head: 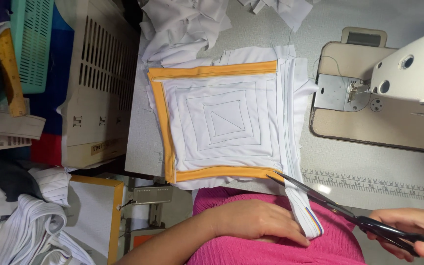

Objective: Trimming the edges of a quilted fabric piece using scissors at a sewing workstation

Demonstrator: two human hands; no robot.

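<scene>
Now my right hand [408, 230] grips scissors [349, 216] (blades parted) at the white strip [303, 208] my left hand [258, 221] pinches

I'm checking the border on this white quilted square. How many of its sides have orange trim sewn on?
3. On the white quilted square, orange trim runs along the far edge, the left edge and the near edge, where the scissors are cutting. The side toward the sewing machine shows none.
</scene>
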